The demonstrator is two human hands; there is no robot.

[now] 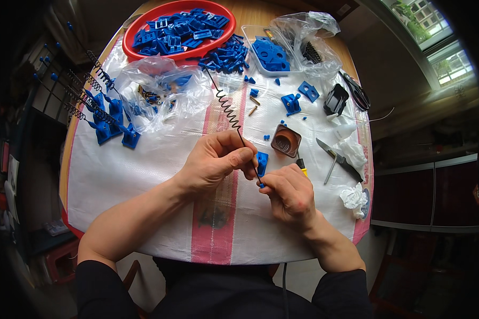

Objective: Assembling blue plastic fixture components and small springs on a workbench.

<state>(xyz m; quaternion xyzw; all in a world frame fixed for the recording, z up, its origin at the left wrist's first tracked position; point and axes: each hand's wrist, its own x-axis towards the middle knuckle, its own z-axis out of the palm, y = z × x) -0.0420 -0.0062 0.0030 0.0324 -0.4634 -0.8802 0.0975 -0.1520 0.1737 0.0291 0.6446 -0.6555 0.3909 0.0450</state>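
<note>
My left hand [214, 159] pinches the black spring rod [234, 125], thumb and forefinger closed on the straight wire just below its coil, with a small blue plastic bracket [262, 161] tucked against my fingertips. My right hand [291, 192] is curled tight around a yellow-handled tool [302, 166], of which only the butt shows, and its fingertips press a tiny blue cap [261, 185] at the lower end of the wire. The rod slants up and away from me over the white woven sheet [143, 175] with its pink stripes, its loose open coil lying about halfway along.

Judging by the table, I am somewhere in the middle: a row of finished pieces [98, 114], each a spring rod standing in a blue base with a blue bead on top, lies at the far left, while plenty of loose parts wait. A red round tray [135, 50] is heaped with flat, slotted blue frames, a pile of small blue pegs [226, 56] spills beside it, and a clear tub [247, 32] holds more moulded blue plates. Crinkled clear plastic bags [154, 87] sit either side, one with dark coils inside.

Just beyond my right hand stands a small brown cup [286, 141] with a ridged inside. Further right lie a folding knife [335, 158], crumpled white tissue [355, 198], black scissors [356, 91] and a glossy black plastic housing [335, 99]. Two blue brackets [299, 97] and a couple of brass pins [254, 105] lie loose on the sheet
</note>
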